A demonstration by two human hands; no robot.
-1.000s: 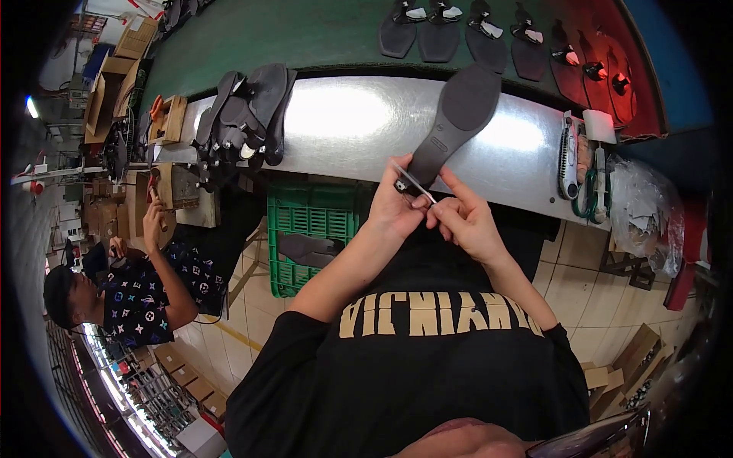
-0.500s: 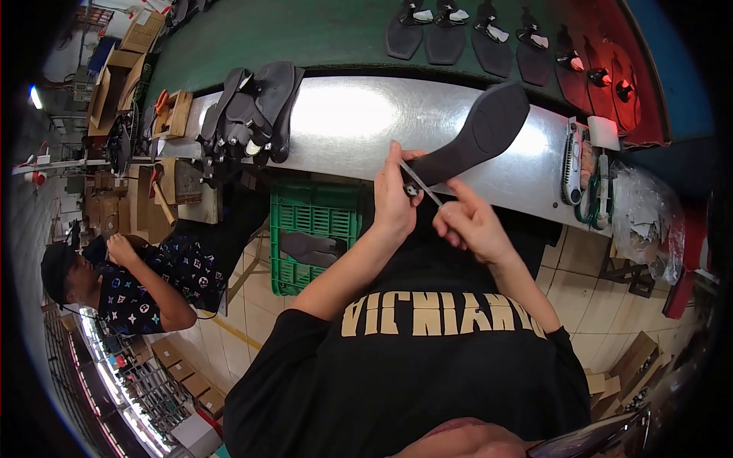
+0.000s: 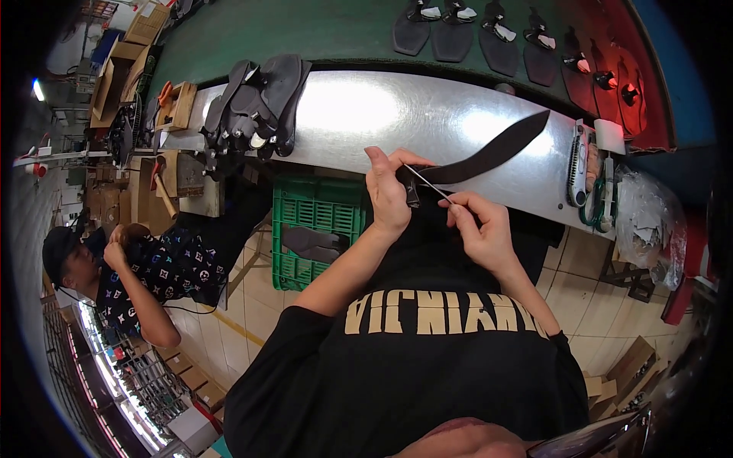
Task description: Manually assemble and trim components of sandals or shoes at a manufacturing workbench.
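My left hand [image 3: 389, 195] is closed around one end of a dark sandal [image 3: 496, 151] above the metal bench edge. The sandal is turned almost edge-on, its curved sole reaching up to the right. Dark strap parts with a small shiny piece hang at the gripped end, partly hidden by my fingers. A thin, straight metal tool [image 3: 430, 184] is pinched in my right hand [image 3: 485, 229], and its far end meets the sandal close to my left fingers. Its exact kind does not show.
Dark sandals [image 3: 256, 107] are piled on the metal bench [image 3: 343, 114] at left. A cutter knife [image 3: 576, 172] and green-handled scissors [image 3: 594, 200] lie right. Several sandals [image 3: 500, 46] line the green surface behind. A green crate [image 3: 282, 259] stands below; a co-worker [image 3: 153, 267] sits left.
The sandal has rolled from showing its broad underside to nearly edge-on. My right hand has shifted slightly right and down along the tool. My left thumb now stands away from the sandal.
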